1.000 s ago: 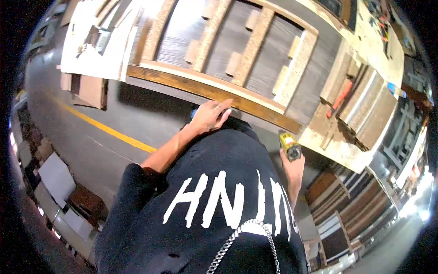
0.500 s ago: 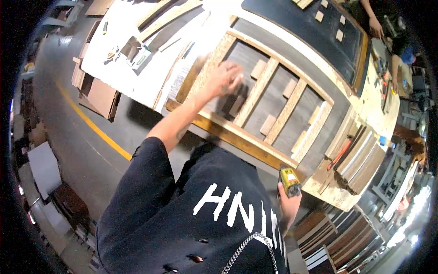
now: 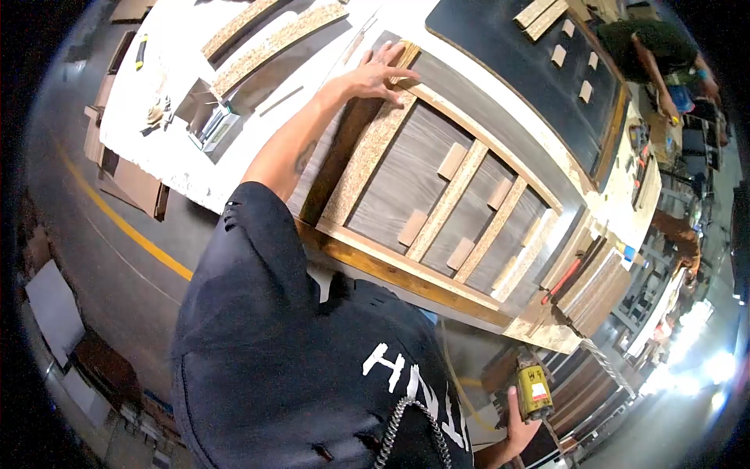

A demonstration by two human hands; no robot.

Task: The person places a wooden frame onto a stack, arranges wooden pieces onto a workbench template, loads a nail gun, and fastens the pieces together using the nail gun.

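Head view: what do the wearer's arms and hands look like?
The left hand and right hand wear no gloves. A black sleeve with small slits ends near the left elbow; a dark mark, possibly a tattoo, shows on that forearm. No right sleeve shows.

black shirt (image 3: pixel 258 336) | short sleeve (image 3: pixel 254 227) | white block lettering (image 3: pixel 413 381) | silver link chain (image 3: pixel 386 439) | small ragged hole (image 3: pixel 322 452)

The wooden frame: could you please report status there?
Left hand at wooden frame, far-left corner. Right hand holding yellow tool, away from frame. Frame on grey panel, small blocks inside.
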